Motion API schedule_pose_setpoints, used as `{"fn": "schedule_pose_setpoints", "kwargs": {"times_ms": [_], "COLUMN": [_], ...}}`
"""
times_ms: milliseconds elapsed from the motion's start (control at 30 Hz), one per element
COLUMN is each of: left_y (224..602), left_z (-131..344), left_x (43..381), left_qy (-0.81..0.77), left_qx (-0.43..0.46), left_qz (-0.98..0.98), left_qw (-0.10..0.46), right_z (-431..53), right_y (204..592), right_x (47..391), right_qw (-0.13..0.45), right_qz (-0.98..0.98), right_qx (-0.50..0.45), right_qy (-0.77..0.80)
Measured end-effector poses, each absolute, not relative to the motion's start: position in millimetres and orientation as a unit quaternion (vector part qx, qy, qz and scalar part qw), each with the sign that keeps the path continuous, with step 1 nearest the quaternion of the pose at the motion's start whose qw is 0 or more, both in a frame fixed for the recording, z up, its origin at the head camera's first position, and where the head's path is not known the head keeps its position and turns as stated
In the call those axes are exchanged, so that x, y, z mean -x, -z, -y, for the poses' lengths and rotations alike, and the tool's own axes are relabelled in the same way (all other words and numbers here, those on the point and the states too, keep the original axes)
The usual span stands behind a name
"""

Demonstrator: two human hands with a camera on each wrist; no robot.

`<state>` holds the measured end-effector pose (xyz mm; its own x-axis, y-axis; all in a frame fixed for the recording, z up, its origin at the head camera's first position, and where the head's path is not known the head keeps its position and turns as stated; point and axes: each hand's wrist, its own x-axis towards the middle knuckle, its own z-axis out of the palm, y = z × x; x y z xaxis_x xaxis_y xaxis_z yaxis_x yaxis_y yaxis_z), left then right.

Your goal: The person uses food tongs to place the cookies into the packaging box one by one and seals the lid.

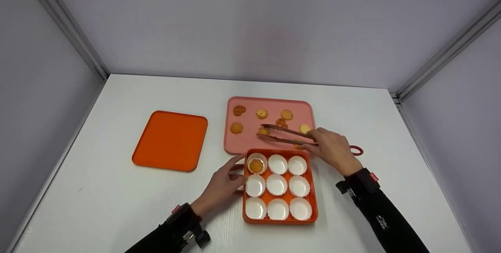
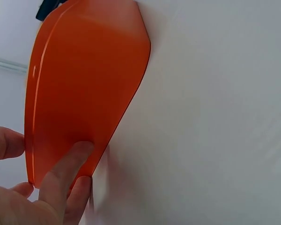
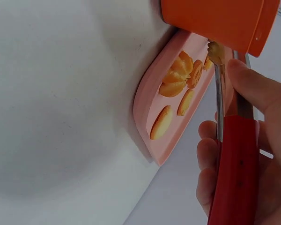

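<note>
Pale panels are set around a white tabletop, on which all the pieces are laid out. Metal tongs with red handles are held by the right hand, its fingers and thumb closed round them. Their two arms are spread above a pink tray, with a yellowish biscuit seen between the tips; whether it is touched by them cannot be told for certain from these angles. Seven other biscuits are spread about the same tray, among them a swirled one at the left and a pale round one near the right hand.

Just in front of the tray, on the person's side, an orange box is placed, fitted with nine white paper cups in three rows of three. One golden swirled cookie is held in the far left cup. The box's left wall is touched by the left hand, whose fingers are spread and only slightly bent, with nothing grasped. Farther left, a flat orange square panel is laid on the table, well apart from the box. Both forearms are covered by black sleeves.
</note>
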<state>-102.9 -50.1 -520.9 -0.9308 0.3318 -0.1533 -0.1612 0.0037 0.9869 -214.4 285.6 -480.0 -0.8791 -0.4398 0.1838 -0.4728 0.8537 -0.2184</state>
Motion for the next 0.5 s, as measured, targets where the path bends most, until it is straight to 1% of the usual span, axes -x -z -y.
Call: {"fn": "schedule_pose_setpoints", "kwargs": {"times_ms": [267,500], "left_y": [493,488], "left_z": [48,44], "left_x": [103,108], "left_qy": [-0.705,-0.715], "left_qx": [-0.060,-0.055], "left_qz": [-0.684,-0.675], "left_qw": [0.179,0.174], "right_z": [-289,-295], "right_y": [482,480], "right_x": [219,220], "right_qw": [0.071,0.072], "right_qz": [0.961,0.962], "right_qx": [-0.230,-0.217], "right_qy": [-0.136,-0.147]}}
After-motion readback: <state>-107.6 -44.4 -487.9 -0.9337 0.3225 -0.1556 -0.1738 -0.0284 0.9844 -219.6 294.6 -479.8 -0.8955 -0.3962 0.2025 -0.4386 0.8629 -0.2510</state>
